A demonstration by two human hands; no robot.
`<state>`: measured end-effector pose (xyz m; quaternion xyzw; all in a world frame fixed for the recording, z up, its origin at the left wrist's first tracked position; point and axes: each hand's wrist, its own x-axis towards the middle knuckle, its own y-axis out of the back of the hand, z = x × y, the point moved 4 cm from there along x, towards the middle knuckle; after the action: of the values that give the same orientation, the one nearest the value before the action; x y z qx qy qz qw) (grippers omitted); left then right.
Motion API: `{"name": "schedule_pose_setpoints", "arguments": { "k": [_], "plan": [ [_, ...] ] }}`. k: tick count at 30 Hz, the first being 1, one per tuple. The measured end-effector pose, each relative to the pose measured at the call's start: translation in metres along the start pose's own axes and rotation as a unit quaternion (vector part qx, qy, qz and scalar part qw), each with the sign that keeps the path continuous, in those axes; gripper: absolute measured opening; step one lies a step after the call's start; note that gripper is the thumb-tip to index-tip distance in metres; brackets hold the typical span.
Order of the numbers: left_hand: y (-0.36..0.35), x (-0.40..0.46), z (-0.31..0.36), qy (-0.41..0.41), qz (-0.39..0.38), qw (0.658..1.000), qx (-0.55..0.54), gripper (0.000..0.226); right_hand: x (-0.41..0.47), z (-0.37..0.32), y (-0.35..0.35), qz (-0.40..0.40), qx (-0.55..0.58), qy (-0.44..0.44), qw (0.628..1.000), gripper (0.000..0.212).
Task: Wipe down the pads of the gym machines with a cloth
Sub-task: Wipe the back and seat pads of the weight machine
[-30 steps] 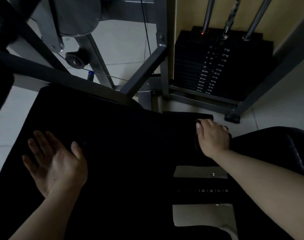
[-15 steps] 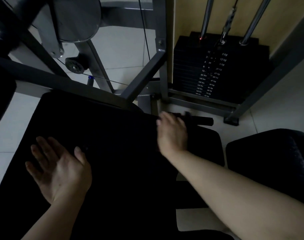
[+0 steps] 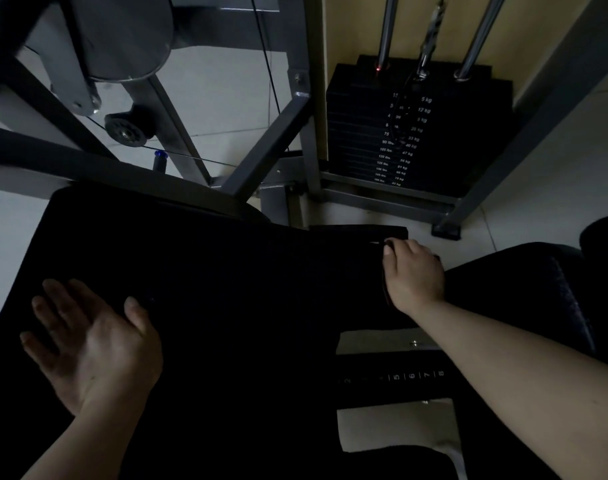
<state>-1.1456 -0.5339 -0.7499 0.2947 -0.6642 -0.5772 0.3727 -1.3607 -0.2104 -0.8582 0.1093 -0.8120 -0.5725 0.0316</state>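
A large black pad (image 3: 226,289) of a gym machine fills the middle of the head view. My right hand (image 3: 413,271) rests palm down at the pad's far right corner, its fingers curled over a dark cloth (image 3: 385,293). Only a thin edge of the cloth shows beside my wrist; the rest blends into the pad. My left hand (image 3: 91,344) hovers over the pad's left side, palm up, fingers spread and holding nothing.
A black weight stack (image 3: 399,133) with chrome guide rods stands behind the pad. Grey frame bars (image 3: 268,150) and a pulley wheel (image 3: 126,129) cross at the back left. A second dark pad (image 3: 537,289) lies to the right, above a numbered adjustment strip (image 3: 392,377).
My right hand swept left across the pad's far edge, then came back to the right corner. My left hand stayed palm up in about the same place.
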Motion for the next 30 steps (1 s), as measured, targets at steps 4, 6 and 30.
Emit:
{"name": "schedule_pose_setpoints", "arguments": {
  "k": [4, 6, 30],
  "plan": [
    [-0.001, 0.001, 0.001, 0.005, 0.006, 1.000, -0.016, 0.068, -0.003, -0.003, -0.002, 0.038, 0.020, -0.033, 0.999, 0.057],
    [-0.002, 0.001, 0.001, 0.002, 0.007, 1.000, -0.018, 0.068, -0.008, -0.006, -0.004, 0.068, 0.028, -0.045, 0.996, 0.065],
    [-0.001, 0.005, 0.006, 0.000, 0.006, 0.999, -0.032, 0.071, -0.098, -0.058, -0.023, 0.251, 0.237, -0.257, 0.903, 0.033]
  ]
}}
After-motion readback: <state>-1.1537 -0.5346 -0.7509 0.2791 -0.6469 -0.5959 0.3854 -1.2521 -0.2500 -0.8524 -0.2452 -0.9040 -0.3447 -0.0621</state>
